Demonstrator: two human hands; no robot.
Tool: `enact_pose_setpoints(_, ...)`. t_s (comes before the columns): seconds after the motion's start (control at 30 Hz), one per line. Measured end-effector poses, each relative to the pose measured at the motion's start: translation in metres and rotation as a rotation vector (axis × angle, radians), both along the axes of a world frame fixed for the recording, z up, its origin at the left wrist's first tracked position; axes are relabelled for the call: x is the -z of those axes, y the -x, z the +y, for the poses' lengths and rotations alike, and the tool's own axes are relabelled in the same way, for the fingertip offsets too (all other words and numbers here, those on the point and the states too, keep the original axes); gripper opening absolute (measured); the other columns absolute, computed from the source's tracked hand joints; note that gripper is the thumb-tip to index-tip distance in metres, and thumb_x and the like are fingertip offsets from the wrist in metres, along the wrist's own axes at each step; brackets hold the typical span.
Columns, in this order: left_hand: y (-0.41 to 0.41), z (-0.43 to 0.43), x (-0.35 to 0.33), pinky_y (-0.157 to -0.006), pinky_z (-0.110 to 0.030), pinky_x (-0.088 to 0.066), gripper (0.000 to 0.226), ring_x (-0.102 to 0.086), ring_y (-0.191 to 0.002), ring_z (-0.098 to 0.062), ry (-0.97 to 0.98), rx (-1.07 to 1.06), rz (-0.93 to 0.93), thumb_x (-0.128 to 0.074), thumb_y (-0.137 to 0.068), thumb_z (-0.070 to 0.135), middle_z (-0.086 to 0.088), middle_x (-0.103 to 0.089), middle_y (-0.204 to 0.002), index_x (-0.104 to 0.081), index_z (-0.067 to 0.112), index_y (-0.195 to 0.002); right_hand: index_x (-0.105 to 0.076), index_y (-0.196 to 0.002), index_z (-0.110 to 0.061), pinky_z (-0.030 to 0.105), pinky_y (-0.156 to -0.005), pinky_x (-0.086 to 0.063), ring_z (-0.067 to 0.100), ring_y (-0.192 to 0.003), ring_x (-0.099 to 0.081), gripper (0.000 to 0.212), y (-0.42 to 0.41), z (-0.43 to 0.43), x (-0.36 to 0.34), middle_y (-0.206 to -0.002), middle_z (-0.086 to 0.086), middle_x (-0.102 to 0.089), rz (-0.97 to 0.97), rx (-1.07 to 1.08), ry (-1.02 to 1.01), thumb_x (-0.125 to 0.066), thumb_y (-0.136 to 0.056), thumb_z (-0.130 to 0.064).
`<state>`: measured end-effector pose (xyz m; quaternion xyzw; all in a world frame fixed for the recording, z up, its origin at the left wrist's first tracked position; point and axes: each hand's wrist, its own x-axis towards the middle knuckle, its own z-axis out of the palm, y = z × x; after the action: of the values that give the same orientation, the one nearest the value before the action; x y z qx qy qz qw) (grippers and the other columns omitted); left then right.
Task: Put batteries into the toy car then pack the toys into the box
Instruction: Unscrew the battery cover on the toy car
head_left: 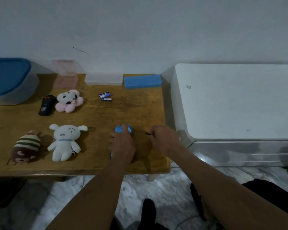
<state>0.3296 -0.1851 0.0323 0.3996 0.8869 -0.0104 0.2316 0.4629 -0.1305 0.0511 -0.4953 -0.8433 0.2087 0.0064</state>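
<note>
The blue toy car (122, 128) sits on the near right part of the wooden table (96, 117), and my left hand (122, 145) lies over it, fingers curled down on its body; most of the car is hidden under the hand. My right hand (163, 140) is just beside it, fingers closed around a thin dark tool (148, 133) that I take for a small screwdriver, though it is too small to be sure.

I judge I am at the start, opening the battery cover. To do it well I should hold the car firmly against the table, turn it so the underside shows, and keep the tool straight on the screw so it does not slip.

The batteries (105, 96) lie farther back, well apart from the car, with bare wood between, so reaching them is easy. The table's right edge is near my right hand, and a loose screw could roll off there; working toward the middle is safer. To the left lie a white plush (66, 141), a striped plush (27, 146), a pink plush (69, 101) and a black remote (46, 105). The box with the blue lid (8, 77) stands at the far left.
</note>
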Motion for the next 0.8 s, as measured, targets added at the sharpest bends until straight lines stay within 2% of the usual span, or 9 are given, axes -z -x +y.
enact_pose_setpoints(0.1, 0.005, 0.001, -0.002, -0.090, -0.047, -0.046, 0.071, -0.048, -0.116, -0.036, 0.006, -0.037, 0.005, -0.062, -0.089, 0.026, -0.024, -0.033, -0.135, -0.016, 0.027, -0.143, -0.060, -0.091, -0.017, 0.037, -0.070, -0.055, 0.019, -0.072, -0.059, 0.014, 0.004, 0.003, 0.001, -0.082, 0.002, -0.062, 0.037, -0.012, 0.015, -0.048, -0.095, -0.022)
enact_pose_setpoints(0.2, 0.012, -0.002, -0.001, -0.082, -0.042, -0.049, 0.080, -0.052, -0.110, -0.035, -0.008, -0.012, -0.020, -0.068, -0.082, 0.026, -0.022, -0.038, -0.129, -0.015, 0.030, -0.141, -0.061, -0.088, -0.017, 0.035, -0.067, -0.054, 0.018, -0.070, -0.059, 0.014, 0.008, 0.005, -0.002, -0.079, 0.001, -0.062, 0.061, -0.009, 0.009, -0.049, -0.094, -0.022)
enact_pose_setpoints(0.3, 0.021, -0.005, -0.006, -0.079, -0.039, -0.050, 0.088, -0.053, -0.104, -0.031, -0.066, -0.060, -0.135, -0.074, -0.074, 0.027, -0.018, -0.043, -0.124, -0.014, 0.033, -0.138, -0.062, -0.090, -0.016, 0.036, -0.068, -0.053, 0.021, -0.073, -0.061, 0.014, 0.010, 0.006, -0.007, -0.081, 0.002, -0.064, 0.054, -0.010, 0.002, -0.050, -0.093, -0.023)
enact_pose_setpoints(0.43, 0.036, -0.012, -0.019, -0.077, -0.034, -0.045, 0.075, -0.051, -0.090, -0.017, -0.360, -0.255, -0.386, -0.078, -0.066, 0.025, -0.004, -0.054, -0.109, -0.034, 0.018, -0.126, -0.064, -0.093, -0.015, 0.031, -0.064, -0.048, 0.021, -0.075, -0.060, 0.015, 0.014, 0.006, -0.019, -0.084, 0.002, -0.065, 0.057, -0.003, -0.020, -0.050, -0.093, -0.023)
enact_pose_setpoints(0.53, 0.054, -0.022, -0.028, -0.084, -0.040, -0.050, 0.055, -0.057, -0.086, -0.016, -0.482, -0.374, -0.625, -0.073, -0.070, 0.028, 0.004, -0.058, -0.093, -0.042, 0.023, -0.115, -0.065, -0.093, -0.015, 0.032, -0.065, -0.050, 0.019, -0.075, -0.060, 0.017, 0.024, 0.005, -0.031, -0.084, 0.002, -0.065, 0.104, 0.028, -0.032, -0.050, -0.094, -0.022)
enact_pose_setpoints(0.6, 0.064, -0.029, -0.039, -0.087, -0.047, -0.051, 0.046, -0.059, -0.090, -0.025, -0.477, -0.486, -0.847, -0.066, -0.074, 0.025, -0.002, -0.058, -0.098, -0.041, 0.026, -0.113, -0.066, -0.091, -0.016, 0.028, -0.061, -0.046, 0.016, -0.073, -0.058, 0.015, 0.033, 0.004, -0.041, -0.081, -0.001, -0.062, 0.166, 0.069, -0.049, -0.052, -0.092, -0.022)
enact_pose_setpoints(0.7, 0.080, -0.040, -0.049, -0.082, -0.046, -0.052, 0.029, -0.062, -0.089, -0.034, -0.478, -0.619, -1.149, -0.057, -0.080, 0.017, -0.018, -0.063, -0.106, -0.054, 0.011, -0.108, -0.067, -0.085, -0.014, 0.028, -0.058, -0.048, 0.016, -0.071, -0.059, 0.014, 0.048, 0.002, -0.058, -0.079, 0.000, -0.064, 0.228, 0.116, -0.112, -0.055, -0.089, -0.020)
enact_pose_setpoints(0.8, 0.095, -0.049, -0.051, -0.081, -0.050, -0.052, 0.032, -0.064, -0.089, -0.039, -0.492, -0.674, -1.340, -0.054, -0.083, 0.017, -0.024, -0.066, -0.107, -0.058, 0.005, -0.112, -0.067, -0.084, -0.015, 0.032, -0.064, -0.053, 0.017, -0.075, -0.061, 0.013, 0.064, -0.002, -0.073, -0.080, 0.001, -0.066, 0.273, 0.143, -0.159, -0.057, -0.089, -0.023)
